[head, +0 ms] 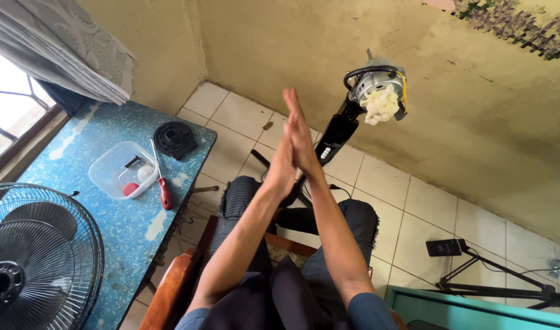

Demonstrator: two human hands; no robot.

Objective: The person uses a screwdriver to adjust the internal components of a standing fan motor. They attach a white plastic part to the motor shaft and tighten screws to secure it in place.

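- Your left hand [284, 160] and right hand [301, 135] press flat together, palm to palm, holding nothing.
- Just beyond them stands the stripped grey fan motor on its black stand [378, 90] (blades off).
- The black wire fan guard [38, 256] and red-handled screwdriver [161, 178] lie on the blue table [118, 238]; reassembly looks undone.

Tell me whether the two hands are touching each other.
Touching. The head view shows the left hand and right hand pressed palm to palm, no gap between.
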